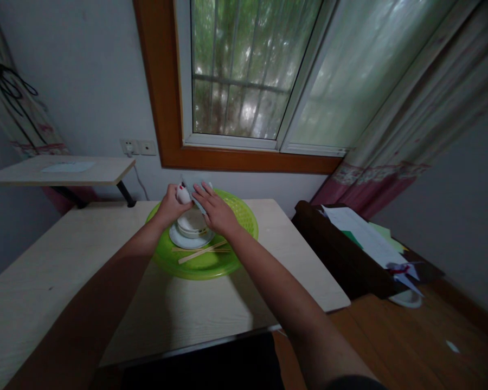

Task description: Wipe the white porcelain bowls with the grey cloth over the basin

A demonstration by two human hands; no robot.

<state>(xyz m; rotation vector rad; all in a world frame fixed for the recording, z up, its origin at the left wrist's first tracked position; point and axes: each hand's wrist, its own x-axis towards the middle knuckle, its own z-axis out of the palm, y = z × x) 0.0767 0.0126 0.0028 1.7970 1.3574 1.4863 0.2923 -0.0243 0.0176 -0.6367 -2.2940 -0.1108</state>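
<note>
White item (183, 194) w/ red marks is pinched btwn L hand (171, 206) thumb & fingers, above green tray (247, 216). R hand (217, 212), fingers slightly spread, presses pale cloth (199, 201) beside it. Bowls (192, 223) sit on plate (183, 241), chopsticks (201, 253) nearer; tray's on tabletop (296, 260).

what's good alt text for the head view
Above stacked white dishes on a green tray, the left hand holds a small white item with red marks; the right hand spreads against something pale. Chopsticks lie nearer; a window is behind.
</note>
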